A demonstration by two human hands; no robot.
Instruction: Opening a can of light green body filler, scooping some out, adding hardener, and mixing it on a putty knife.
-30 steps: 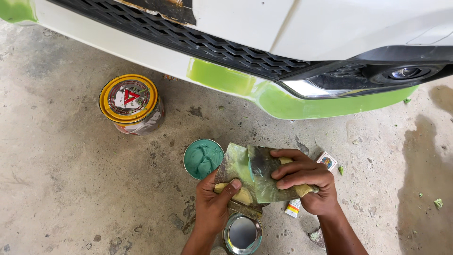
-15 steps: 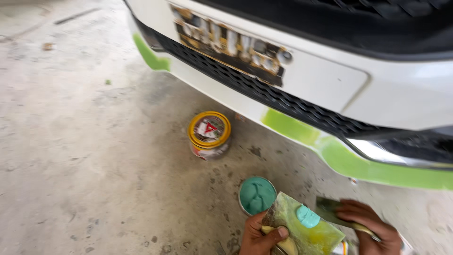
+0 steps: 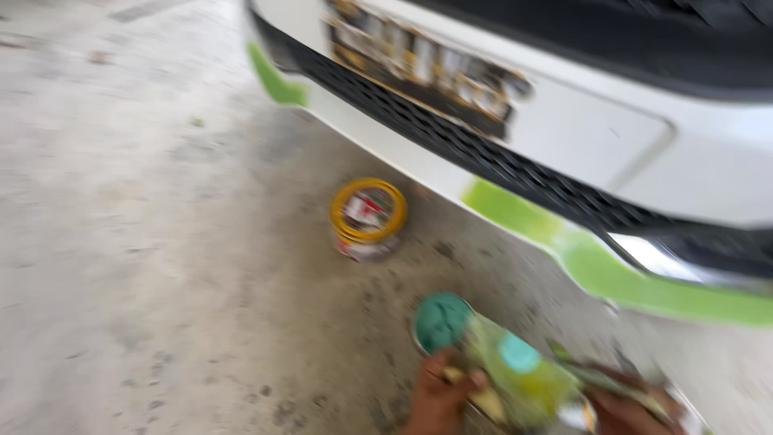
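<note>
The smeared green flat mixing board (image 3: 515, 374) is gripped by the left hand (image 3: 439, 395); the blurred right hand's (image 3: 628, 411) grip cannot be told; the board is best kept level beside the round teal lid (image 3: 441, 322)

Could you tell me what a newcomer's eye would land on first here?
Probably the white car bumper across the top, with its bright green strip along the lower edge. Next, the yellow-rimmed tin standing alone on the concrete floor. At the bottom, the left hand and right hand hold a green-smeared board, blurred.

Both hands low at frame bottom: left hand (image 3: 439, 395) fingers curled, right hand (image 3: 624, 411) blurred
</note>
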